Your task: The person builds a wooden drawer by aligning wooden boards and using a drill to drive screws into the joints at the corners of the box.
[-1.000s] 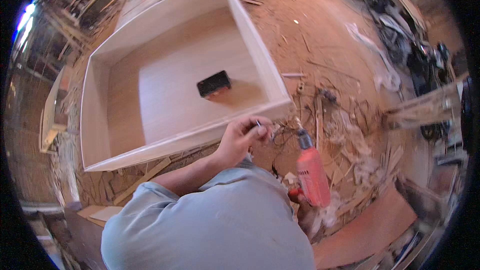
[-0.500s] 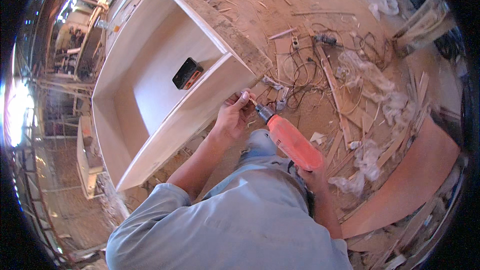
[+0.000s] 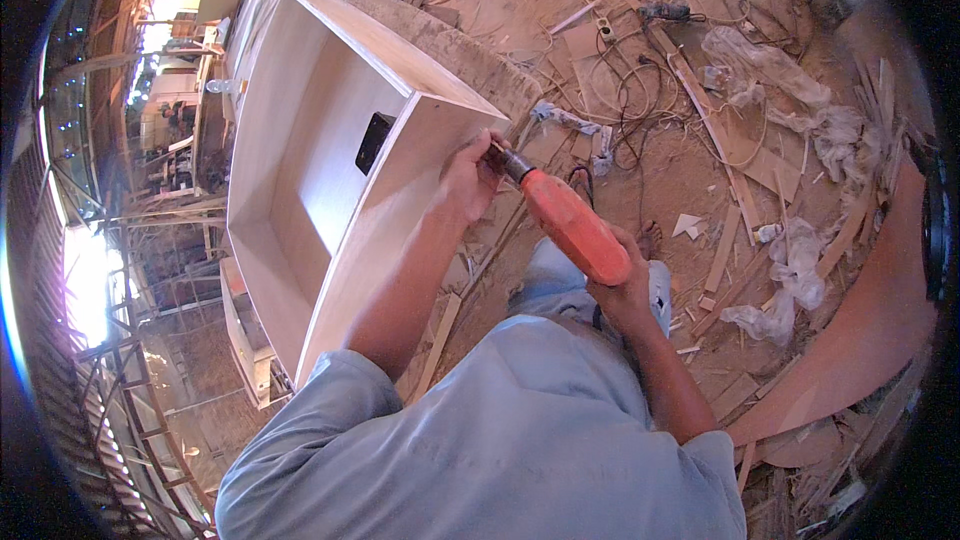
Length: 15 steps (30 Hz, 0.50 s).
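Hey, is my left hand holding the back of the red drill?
No, the right hand holds the back of the red drill, while the left hand is up by its front tip.

Bright light (image 3: 88, 285) glares at left; the brown floor (image 3: 682, 188) is littered.

Now spotting a box (image 3: 425, 145) at left with an object (image 3: 374, 143) inside, a drill (image 3: 578, 227) to the right, plastic wrap (image 3: 797, 275) farther right.

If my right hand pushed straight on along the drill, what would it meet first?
Likely the pale wooden box, near its corner; your left hand crowds the tip of the red drill, so depth is unclear.
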### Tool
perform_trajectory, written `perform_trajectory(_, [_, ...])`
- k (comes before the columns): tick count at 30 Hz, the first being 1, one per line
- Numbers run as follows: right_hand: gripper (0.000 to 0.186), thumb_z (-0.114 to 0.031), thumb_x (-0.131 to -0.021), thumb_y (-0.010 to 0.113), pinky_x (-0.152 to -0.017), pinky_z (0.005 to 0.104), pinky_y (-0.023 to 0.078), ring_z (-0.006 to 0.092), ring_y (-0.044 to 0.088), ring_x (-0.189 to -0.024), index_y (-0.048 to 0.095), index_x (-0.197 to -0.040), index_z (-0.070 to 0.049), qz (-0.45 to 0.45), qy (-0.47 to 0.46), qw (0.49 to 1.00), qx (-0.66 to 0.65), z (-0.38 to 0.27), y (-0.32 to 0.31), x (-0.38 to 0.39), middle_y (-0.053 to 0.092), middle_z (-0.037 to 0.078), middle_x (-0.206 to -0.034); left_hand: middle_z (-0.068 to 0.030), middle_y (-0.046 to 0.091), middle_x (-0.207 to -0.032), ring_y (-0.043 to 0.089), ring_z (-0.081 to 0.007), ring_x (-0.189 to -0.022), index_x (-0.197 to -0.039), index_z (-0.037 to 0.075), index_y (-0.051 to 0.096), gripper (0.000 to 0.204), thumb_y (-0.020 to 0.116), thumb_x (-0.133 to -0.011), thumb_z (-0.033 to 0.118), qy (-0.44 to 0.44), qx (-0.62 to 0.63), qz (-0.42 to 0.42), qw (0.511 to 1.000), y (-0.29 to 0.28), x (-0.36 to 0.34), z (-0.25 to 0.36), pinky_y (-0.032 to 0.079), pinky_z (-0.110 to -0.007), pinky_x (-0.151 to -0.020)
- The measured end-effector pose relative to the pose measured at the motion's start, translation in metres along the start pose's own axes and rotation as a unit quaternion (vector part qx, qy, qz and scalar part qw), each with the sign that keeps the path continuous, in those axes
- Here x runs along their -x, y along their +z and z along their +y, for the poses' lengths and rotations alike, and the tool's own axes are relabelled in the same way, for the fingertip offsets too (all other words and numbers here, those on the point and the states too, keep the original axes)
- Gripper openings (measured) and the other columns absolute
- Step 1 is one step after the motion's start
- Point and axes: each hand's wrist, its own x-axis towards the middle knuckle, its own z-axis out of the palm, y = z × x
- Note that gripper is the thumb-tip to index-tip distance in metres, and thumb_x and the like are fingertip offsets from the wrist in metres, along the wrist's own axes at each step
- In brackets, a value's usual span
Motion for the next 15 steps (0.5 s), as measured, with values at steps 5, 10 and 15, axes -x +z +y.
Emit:
perform_trajectory(5, [0.069, 0.005, -0.069, 0.067, -0.104, 0.0347, 0.046, 0.0226, 0.062, -0.120, 0.053, -0.136, -0.001, 0.001, 0.014, 1.000, -0.012, 0.006, 0.018, -0.007, 0.064, 0.012, -0.127, -0.0020, 0.066, -0.092, 0.062, -0.0190, -0.090, -0.104, 0.012, 0.066, 0.024, 0.058, -0.104, 0.034, 0.027, -0.020, 0.042, 0.999, 0.002, -0.005, 0.013, 0.050, -0.036, -0.089])
perform_trajectory(10, [0.071, 0.008, -0.069, 0.067, -0.105, 0.0349, 0.045, 0.0223, 0.061, -0.121, 0.052, -0.137, -0.002, -0.009, 0.023, 0.999, -0.029, -0.010, 0.021, -0.011, 0.063, 0.011, -0.126, -0.0013, 0.066, -0.092, 0.061, -0.0180, -0.090, -0.103, 0.011, 0.067, 0.023, 0.060, -0.104, 0.033, 0.057, -0.035, 0.027, 0.997, 0.003, -0.006, 0.017, 0.049, -0.034, -0.089])
perform_trajectory(15, [0.071, 0.011, -0.071, 0.067, -0.107, 0.0362, 0.046, 0.0230, 0.061, -0.124, 0.050, -0.139, -0.004, -0.006, 0.017, 1.000, 0.009, -0.002, 0.023, -0.009, 0.065, 0.012, -0.128, -0.0018, 0.066, -0.096, 0.062, -0.0158, -0.092, -0.106, 0.009, 0.067, 0.022, 0.062, -0.103, 0.030, 0.050, -0.018, 0.045, 0.998, 0.007, -0.008, 0.017, 0.050, -0.033, -0.089])
